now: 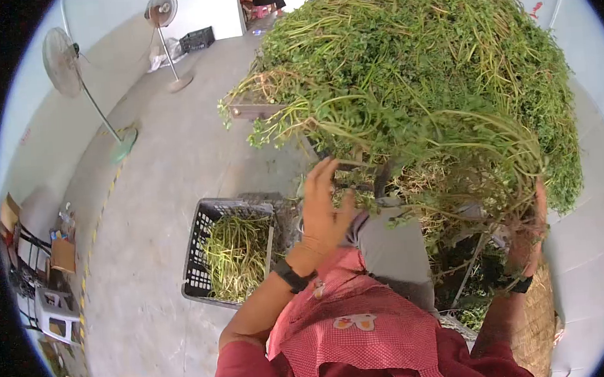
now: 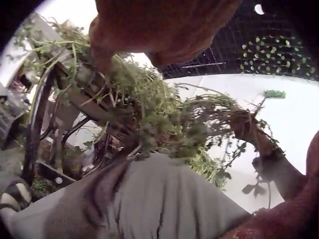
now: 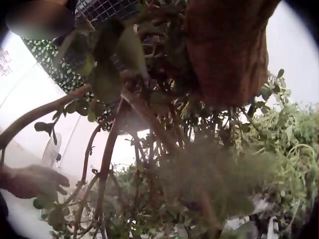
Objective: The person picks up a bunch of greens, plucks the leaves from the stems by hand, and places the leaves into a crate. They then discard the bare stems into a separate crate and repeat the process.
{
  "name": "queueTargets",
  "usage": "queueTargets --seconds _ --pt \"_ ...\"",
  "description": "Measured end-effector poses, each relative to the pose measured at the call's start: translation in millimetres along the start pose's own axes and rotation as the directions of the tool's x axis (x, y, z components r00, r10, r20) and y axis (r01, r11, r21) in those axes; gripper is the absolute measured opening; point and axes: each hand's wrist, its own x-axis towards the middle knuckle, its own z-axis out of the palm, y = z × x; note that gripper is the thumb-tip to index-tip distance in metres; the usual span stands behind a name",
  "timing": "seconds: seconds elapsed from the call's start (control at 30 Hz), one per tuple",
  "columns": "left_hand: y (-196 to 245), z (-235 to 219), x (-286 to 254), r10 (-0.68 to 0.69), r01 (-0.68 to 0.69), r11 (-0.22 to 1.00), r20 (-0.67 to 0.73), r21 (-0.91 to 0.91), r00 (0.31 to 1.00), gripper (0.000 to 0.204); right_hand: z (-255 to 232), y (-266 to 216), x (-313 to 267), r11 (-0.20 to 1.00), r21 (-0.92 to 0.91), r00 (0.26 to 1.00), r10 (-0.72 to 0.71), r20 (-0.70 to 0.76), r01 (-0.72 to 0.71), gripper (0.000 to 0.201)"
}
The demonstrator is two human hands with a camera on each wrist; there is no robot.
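Note:
My right hand grips a bunch of long leafy green stems by one end, at the right side of a big heap of the same greens. Reddish-brown stems spread out from this hand in the right wrist view, and leaves hide part of its fingers. My left hand is raised left of the bunch, fingers spread and nothing in them. The left wrist view shows the bunch's leafy part under the left hand, somewhat blurred.
A black plastic crate holding cut stems stands on the floor to the left. Two standing fans are farther back. A white stool and cardboard boxes stand by the left wall. A woven sack lies near my right arm.

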Motion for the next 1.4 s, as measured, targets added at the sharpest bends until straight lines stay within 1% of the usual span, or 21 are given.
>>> queueTargets --seconds 0.1,0.17,0.23,0.43,0.5,0.53,0.57,0.67,0.7,0.77,0.9,0.93,1.0,1.07,1.1,1.17,1.2,1.23,1.3,1.37,1.4 --pt "-15 -5 -3 -0.112 0.111 0.992 -0.007 -0.064 0.994 0.053 -79 4 46 0.978 0.159 0.985 0.150 -0.083 -0.135 0.038" --pt "-26 -2 9 -0.156 0.154 0.981 -0.002 -0.122 0.988 0.054 -88 -14 41 0.984 0.177 0.990 0.049 -0.131 -0.025 0.036" --pt "-41 -4 23 -0.055 0.081 0.987 -0.181 0.140 0.982 0.055 -95 -30 35 0.985 0.144 0.980 -0.064 -0.186 0.091 0.035" --pt "-42 -7 29 -0.144 0.146 0.989 -0.077 0.016 0.987 0.056 -101 -58 14 0.929 -0.036 0.853 -0.352 -0.385 0.367 0.030" --pt "-50 -6 13 -0.159 0.158 0.987 -0.052 -0.016 0.986 0.054 -101 -58 7 0.851 -0.235 0.662 -0.516 -0.544 0.470 0.030" --pt "-52 -6 4 -0.225 0.225 0.974 -0.018 -0.022 0.974 0.054 -92 -66 1 0.875 -0.218 0.596 -0.459 -0.659 0.433 0.031" --pt "-54 -5 -3 -0.291 0.291 0.956 0.015 -0.028 0.957 0.055 -96 -68 2 0.870 -0.224 0.588 -0.467 -0.661 0.439 0.031" --pt "-57 -4 -26 -0.301 0.301 0.954 0.040 0.012 0.953 0.054 -140 -67 -1 0.646 -0.404 0.329 -0.716 -0.616 0.648 0.033" --pt "-61 -6 -33 -0.307 0.307 0.952 0.047 0.014 0.951 0.054 -134 -72 -5 0.649 -0.409 0.332 -0.715 -0.615 0.641 0.033" --pt "-72 -7 -53 -0.259 0.234 0.952 0.116 0.195 0.959 0.050 -114 -88 -16 0.691 -0.465 0.222 -0.660 -0.717 0.553 0.028" --pt "-82 2 -100 -0.261 0.219 0.958 0.244 0.185 0.934 0.048 -120 -92 4 0.556 -0.608 0.126 -0.787 -0.603 0.566 0.031" --pt "-65 2 -102 -0.330 0.314 0.944 0.325 0.102 0.886 0.048 -126 -99 16 0.552 -0.613 0.129 -0.793 -0.595 0.565 0.031" --pt "-45 8 -108 -0.414 0.432 0.901 0.381 0.042 0.827 0.048 -155 -121 65 0.598 -0.458 0.434 -0.798 -0.418 0.658 0.046" --pt "-33 1 -114 -0.511 0.512 0.846 0.502 0.149 0.698 0.045 -100 -141 141 0.419 -0.480 0.452 -0.891 -0.053 0.771 0.035" --pt "-37 2 -118 -0.540 0.533 0.831 0.459 0.159 0.705 0.045 -74 -150 180 0.342 -0.440 0.436 -0.890 0.132 0.830 0.031" --pt "-50 8 -129 -0.509 0.580 0.810 0.599 0.088 0.619 0.041 -27 -185 289 -0.037 -0.677 0.525 -0.601 0.603 0.735 0.045" --pt "-53 9 -129 -0.518 0.585 0.806 0.589 0.093 0.620 0.041 22 -178 309 0.297 -0.700 0.715 -0.551 0.430 0.650 0.065" --pt "-56 11 -130 -0.508 0.553 0.825 0.574 0.112 0.642 0.041 38 -165 340 0.228 -0.797 0.764 -0.513 0.390 0.560 0.081" --pt "-58 10 -132 -0.509 0.531 0.837 0.546 0.132 0.666 0.042 72 -138 344 0.161 -0.826 0.764 -0.506 0.401 0.540 0.081" --pt "-58 5 -136 -0.507 0.564 0.823 0.534 0.066 0.677 0.042 79 -107 357 0.527 -0.745 0.913 -0.242 0.329 0.408 0.061" --pt "-62 4 -138 -0.516 0.573 0.817 0.525 0.065 0.677 0.042 87 -86 341 0.508 -0.745 0.901 -0.264 0.343 0.433 0.054"
